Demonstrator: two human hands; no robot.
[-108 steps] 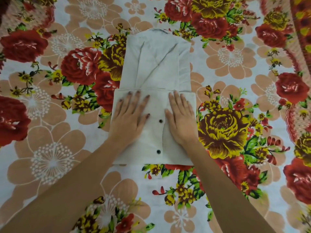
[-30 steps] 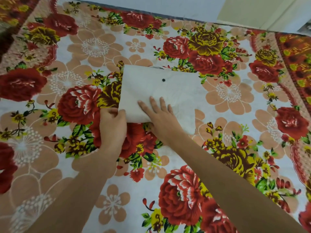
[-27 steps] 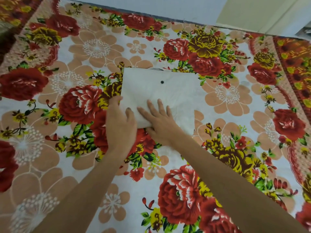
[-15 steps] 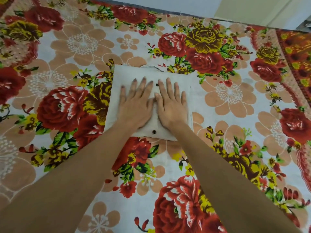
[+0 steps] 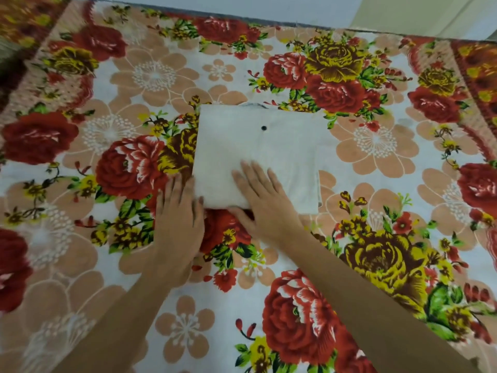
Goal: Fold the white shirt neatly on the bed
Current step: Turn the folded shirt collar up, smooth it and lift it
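Note:
The white shirt (image 5: 271, 149) lies folded into a compact rectangle in the middle of the flowered bed sheet (image 5: 150, 76), with one dark button (image 5: 263, 128) showing on top. My left hand (image 5: 178, 219) lies flat on the sheet at the shirt's near left corner, its straight fingers against the shirt's edge. My right hand (image 5: 265, 203) rests with straight fingers on the shirt's near edge, its thumb along that edge. A grey bit of fabric peeks out at the far edge.
The sheet spreads well beyond the shirt on all sides. The bed's far edge (image 5: 269, 22) meets a pale wall (image 5: 215, 6) at the top. A darker patterned border runs along the right side (image 5: 478, 76).
Half a second ago both hands lay flat side by side on top of the folded shirt. They have since drawn back to its near edge, the left one onto the sheet.

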